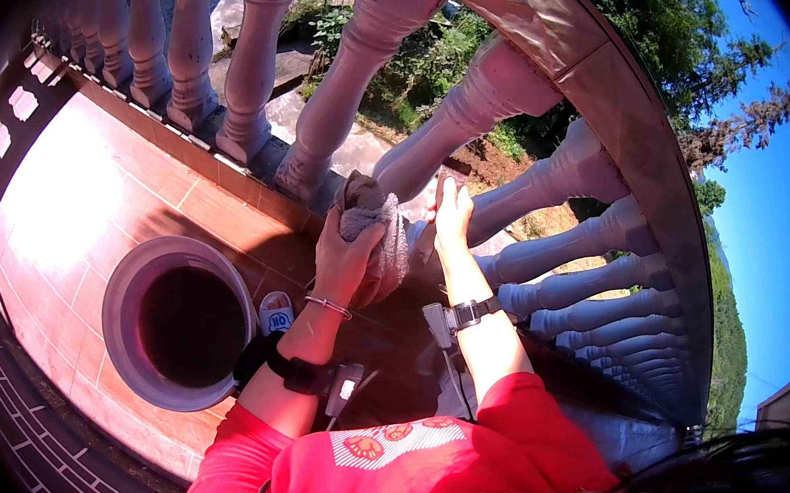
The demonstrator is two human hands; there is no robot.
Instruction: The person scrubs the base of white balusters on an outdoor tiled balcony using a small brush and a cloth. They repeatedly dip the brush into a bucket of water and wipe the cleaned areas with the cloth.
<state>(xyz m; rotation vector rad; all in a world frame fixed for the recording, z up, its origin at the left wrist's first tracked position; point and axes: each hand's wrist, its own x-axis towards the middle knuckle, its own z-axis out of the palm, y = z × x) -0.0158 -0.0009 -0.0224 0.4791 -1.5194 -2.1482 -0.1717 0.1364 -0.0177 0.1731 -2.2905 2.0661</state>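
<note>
A wet-looking grey cloth (390, 236) is bunched up in my left hand (349, 251), whose fingers and thumb close around it beside a stone baluster (394, 164). Just to the right, my right hand (452, 212) reaches in among the balusters, its fingers bent near one of them; whether it touches the baluster or holds anything is unclear. A round tub (117, 323) with dark liquid (192, 326) in it stands on the tiled floor to the left of my left forearm.
A tiled handrail (608, 90) curves over the row of balusters, which stand on a low ledge (163, 137). My foot in a slide sandal (277, 318) is beside the tub. Straps with small devices are on both my forearms. Plants (447, 49) grow beyond the railing.
</note>
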